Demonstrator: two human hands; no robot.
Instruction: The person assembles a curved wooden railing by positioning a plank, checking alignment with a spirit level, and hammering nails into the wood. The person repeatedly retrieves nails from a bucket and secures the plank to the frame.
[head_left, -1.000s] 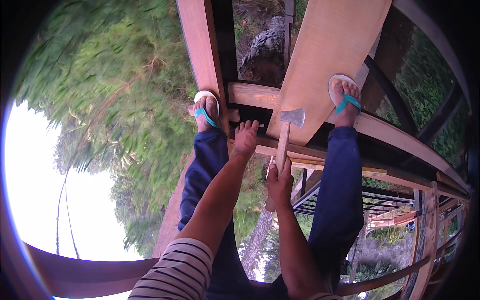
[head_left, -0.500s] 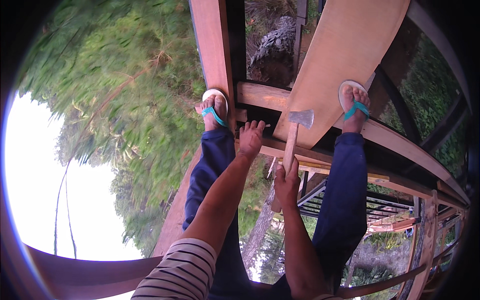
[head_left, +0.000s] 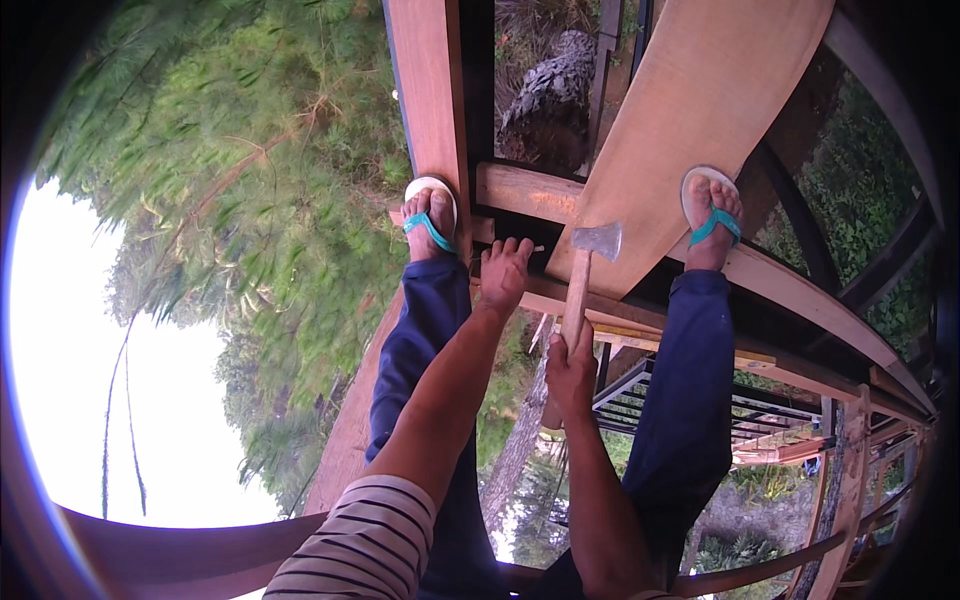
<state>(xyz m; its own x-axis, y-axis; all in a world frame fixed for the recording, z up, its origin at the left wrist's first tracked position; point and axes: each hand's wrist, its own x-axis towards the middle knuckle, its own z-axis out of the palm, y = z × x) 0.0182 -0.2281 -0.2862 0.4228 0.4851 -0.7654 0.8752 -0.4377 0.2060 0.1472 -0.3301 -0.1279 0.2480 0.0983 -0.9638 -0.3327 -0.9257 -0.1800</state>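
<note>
My right hand [head_left: 571, 372] is wrapped round the wooden handle of a hatchet [head_left: 576, 300]. Its grey metal head points away from me, over the near end of a wide wooden board [head_left: 690, 130]. To its left, my left hand [head_left: 504, 270] is closed at the dark gap beside the wooden crosspiece [head_left: 530, 192]. A small white stick [head_left: 539, 248] sticks out on the right of its fingers; whether it is a cigarette or something else I cannot tell. Part of the left hand's grip is hidden from above.
My feet, in flip-flops, stand on a long beam [head_left: 428, 90] at left and by the wide board at right. Below the timbers there is a drop, with a metal frame [head_left: 690, 405] and a tree trunk [head_left: 517, 455] showing. A yellow level-like bar [head_left: 640, 334] lies along the near beam.
The hatchet has shifted slightly left, its head a little lower. My left hand stays in nearly the same place, still closed.
</note>
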